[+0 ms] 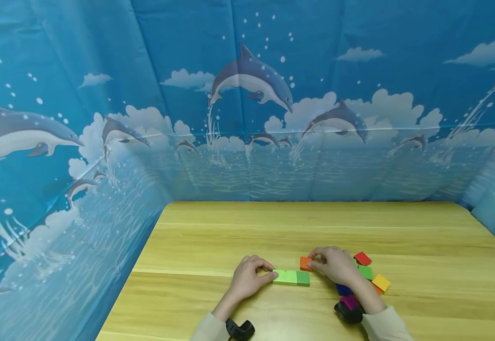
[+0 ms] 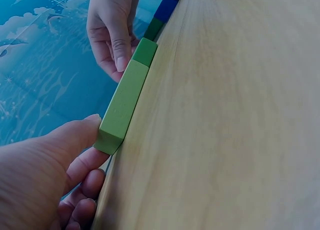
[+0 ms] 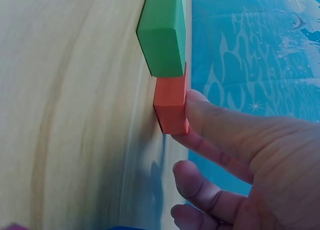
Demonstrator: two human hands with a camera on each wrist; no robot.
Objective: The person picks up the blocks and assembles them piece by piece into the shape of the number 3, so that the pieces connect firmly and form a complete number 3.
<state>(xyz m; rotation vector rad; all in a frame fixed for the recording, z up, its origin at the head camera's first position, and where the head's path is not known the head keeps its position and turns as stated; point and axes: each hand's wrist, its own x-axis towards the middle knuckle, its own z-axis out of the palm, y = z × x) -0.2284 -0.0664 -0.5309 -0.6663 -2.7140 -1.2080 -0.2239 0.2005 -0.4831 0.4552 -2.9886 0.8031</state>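
- Toward the near part of the table [image 1: 213, 232], a row is formed by a light green block [image 1: 287, 277] and a darker green block [image 1: 303, 279], set end to end and running left to right.
- At the row's left end, the light green block is pinched by a corner between thumb and forefinger of the left hand [image 1: 247, 278].
- Just beyond the darker green block's far edge, near its right corner, an orange block [image 1: 304, 263] is gripped between thumb and forefinger of the right hand [image 1: 334, 265]; whether the two blocks touch cannot be told.
- Between the row and the table's far edge, where a dolphin-printed backdrop [image 1: 239, 175] is hung, a broad span of wood is left; the left edge is likewise well apart.
- On the right, room is narrowed by a red block [image 1: 363, 258], a yellow block [image 1: 381, 282], a blue block [image 1: 343, 290] and others, partly covered by the right forearm.
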